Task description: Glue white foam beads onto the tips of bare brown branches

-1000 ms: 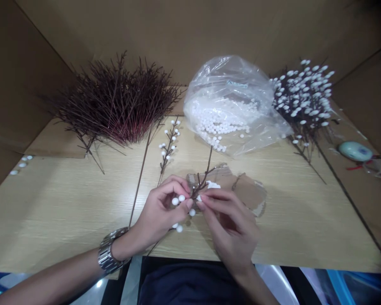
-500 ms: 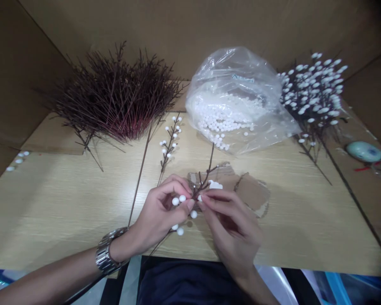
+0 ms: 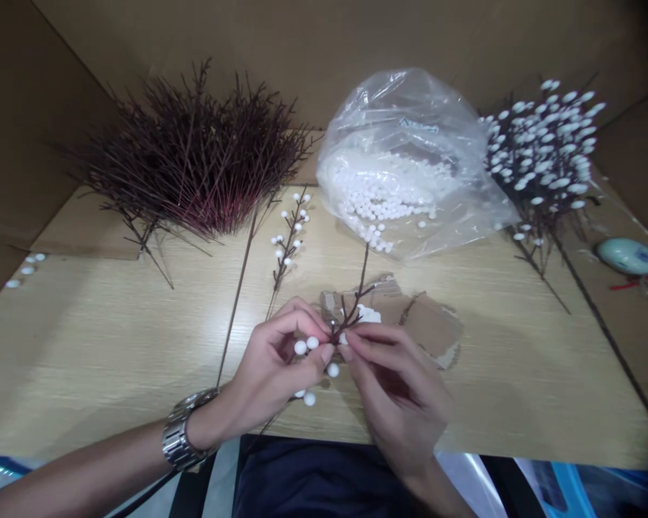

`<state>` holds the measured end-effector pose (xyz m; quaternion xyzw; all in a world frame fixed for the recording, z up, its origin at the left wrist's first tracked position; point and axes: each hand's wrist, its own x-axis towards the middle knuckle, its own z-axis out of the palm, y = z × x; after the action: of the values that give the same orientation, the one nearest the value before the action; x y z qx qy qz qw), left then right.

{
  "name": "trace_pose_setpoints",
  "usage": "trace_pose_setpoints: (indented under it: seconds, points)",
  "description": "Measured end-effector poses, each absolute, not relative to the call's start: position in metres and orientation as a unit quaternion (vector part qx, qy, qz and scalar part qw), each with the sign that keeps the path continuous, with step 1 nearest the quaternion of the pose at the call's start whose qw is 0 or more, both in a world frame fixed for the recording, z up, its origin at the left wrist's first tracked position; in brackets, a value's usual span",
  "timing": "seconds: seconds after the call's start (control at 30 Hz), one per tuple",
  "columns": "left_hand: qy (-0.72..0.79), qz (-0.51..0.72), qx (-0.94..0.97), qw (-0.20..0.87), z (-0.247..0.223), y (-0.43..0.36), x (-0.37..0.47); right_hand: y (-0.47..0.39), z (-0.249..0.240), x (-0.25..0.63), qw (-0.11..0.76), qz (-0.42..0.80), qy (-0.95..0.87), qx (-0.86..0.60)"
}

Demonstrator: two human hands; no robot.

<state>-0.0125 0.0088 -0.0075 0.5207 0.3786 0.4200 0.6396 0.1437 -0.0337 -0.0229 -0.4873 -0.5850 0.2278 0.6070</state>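
Between my hands is a brown artificial twig (image 3: pixel 352 311) with several white balls on its lower side shoots. My left hand (image 3: pixel 286 352), a metal watch on its wrist, pinches the stem between thumb and fingers. My right hand (image 3: pixel 399 381) pinches a small white ball (image 3: pixel 343 338) against a side shoot of the twig; whether the ball sits on the shoot tip is hidden by the fingers. Just behind the twig, white balls (image 3: pixel 368 314) lie on a torn piece of cardboard (image 3: pixel 435 327).
A twig with white balls (image 3: pixel 287 248) lies behind my left hand. Bare brown twigs (image 3: pixel 194 158) are heaped at back left. A clear bag of white balls (image 3: pixel 405 173) stands back centre, a bunch of white-tipped twigs (image 3: pixel 545 151) at back right, a pale green oval object (image 3: pixel 626 257) beyond.
The view has shifted slightly. Both hands keep the same pinching hold on the twig and ball, with hardly any visible movement.
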Motion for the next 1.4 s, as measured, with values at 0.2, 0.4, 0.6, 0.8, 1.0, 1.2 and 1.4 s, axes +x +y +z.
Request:
trace_pose_setpoints:
  seconds: [0.2,0.4,0.6,0.8,1.0,1.2,1.4]
  points:
    - [0.379,0.419,0.524,0.637,-0.0087,0.0084,-0.0124,-0.0343,-0.0224,0.1436,0.608,0.243,-0.577,-0.488]
    - [0.383,0.409,0.520,0.645,-0.0091,0.0089,-0.0130,-0.0327,-0.0201,0.1423,0.614,0.245,-0.573,-0.485]
    - [0.382,0.412,0.520,0.644,-0.0107,0.0081,-0.0140,-0.0325,-0.0195,0.1432,0.610,0.248,-0.573,-0.488]
    - [0.383,0.413,0.512,0.649,-0.0092,0.0075,-0.0141,-0.0342,-0.0204,0.1434,0.608,0.248,-0.575,-0.488]
    - [0.378,0.413,0.508,0.654,-0.0098,0.0088,-0.0132,-0.0329,-0.0211,0.1431,0.610,0.253,-0.576,-0.483]
    - [0.377,0.414,0.509,0.654,-0.0100,0.0086,-0.0138,-0.0331,-0.0220,0.1428,0.608,0.252,-0.578,-0.482]
    - [0.375,0.414,0.513,0.652,-0.0116,0.0082,-0.0140,-0.0335,-0.0216,0.1435,0.608,0.255,-0.578,-0.481]
